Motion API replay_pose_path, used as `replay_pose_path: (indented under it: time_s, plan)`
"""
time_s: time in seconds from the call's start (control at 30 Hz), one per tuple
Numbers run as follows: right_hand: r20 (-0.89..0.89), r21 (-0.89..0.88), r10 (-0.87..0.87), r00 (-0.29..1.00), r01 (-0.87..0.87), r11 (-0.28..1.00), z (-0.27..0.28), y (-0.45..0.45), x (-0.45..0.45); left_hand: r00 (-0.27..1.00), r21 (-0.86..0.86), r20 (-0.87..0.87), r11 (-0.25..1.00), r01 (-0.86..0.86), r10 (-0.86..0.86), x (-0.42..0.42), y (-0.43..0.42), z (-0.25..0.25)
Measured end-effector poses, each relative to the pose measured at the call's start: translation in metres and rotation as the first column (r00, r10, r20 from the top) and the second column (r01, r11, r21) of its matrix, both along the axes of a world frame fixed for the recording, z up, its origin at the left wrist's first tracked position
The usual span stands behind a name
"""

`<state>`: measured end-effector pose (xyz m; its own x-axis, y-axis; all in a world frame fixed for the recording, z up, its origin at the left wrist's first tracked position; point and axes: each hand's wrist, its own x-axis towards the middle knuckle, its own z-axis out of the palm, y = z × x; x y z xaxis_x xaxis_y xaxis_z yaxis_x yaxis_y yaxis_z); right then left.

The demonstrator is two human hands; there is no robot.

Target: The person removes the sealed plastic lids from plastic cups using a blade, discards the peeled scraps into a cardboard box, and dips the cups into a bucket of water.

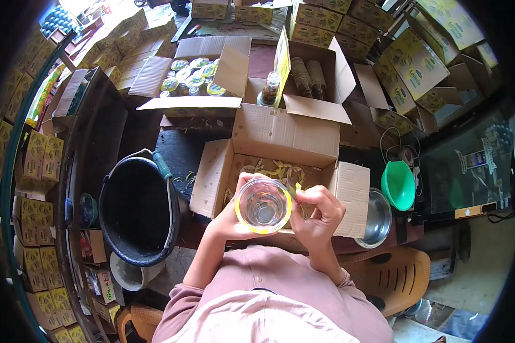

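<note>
My left hand [230, 220] is wrapped round a clear plastic cup [263, 207]. I look down into its open mouth, which has a bright yellow rim. At the cup's right side my right hand [320, 214] is closed in a pinch close to the rim. A thin, dark, blade-like piece [291, 186] shows at its fingertips, with a small yellow strip [298, 187] beside it; most of what it grips is hidden. Beneath both hands stands an open cardboard box [286, 128] holding yellow and pale strips [283, 168].
Behind are a box of lidded cups [191, 77] and a box with stacked cups [309, 77]. A black bucket [134, 211] stands left. On the right are a metal bowl [376, 220], a green bowl [398, 186] and a glass-fronted case [469, 166].
</note>
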<state>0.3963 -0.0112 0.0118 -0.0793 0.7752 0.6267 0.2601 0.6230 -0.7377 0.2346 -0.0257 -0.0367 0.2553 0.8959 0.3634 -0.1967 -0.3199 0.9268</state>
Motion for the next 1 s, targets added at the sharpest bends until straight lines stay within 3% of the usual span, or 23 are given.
replay_pose_path:
  time_s: [0.13, 0.27, 0.47, 0.77, 1.0]
  plan:
    - [-0.041, 0.023, -0.027, 0.999, 0.028, 0.999, -0.003, 0.000, 0.001, 0.998, 0.075, -0.040, 0.996, -0.045, 0.048, -0.001, 0.001, -0.001]
    - [-0.054, 0.009, -0.033, 0.998, 0.033, 0.999, -0.002, -0.003, 0.001, 0.999, 0.028, 0.001, 0.999, -0.039, 0.039, 0.000, 0.000, -0.003]
    - [0.003, 0.055, -0.083, 0.997, 0.082, 0.995, -0.002, -0.007, 0.000, 0.965, -0.104, 0.255, 0.994, -0.028, 0.054, 0.010, -0.008, 0.000]
    - [0.052, 0.113, -0.101, 0.994, 0.094, 0.989, -0.005, -0.008, -0.004, 0.980, 0.042, -0.006, 0.979, -0.198, 0.199, 0.016, -0.008, -0.001]
    - [0.064, 0.027, -0.024, 0.998, 0.022, 0.999, -0.001, 0.000, 0.005, 0.969, 0.115, -0.161, 0.979, -0.169, 0.186, 0.007, -0.009, 0.003]
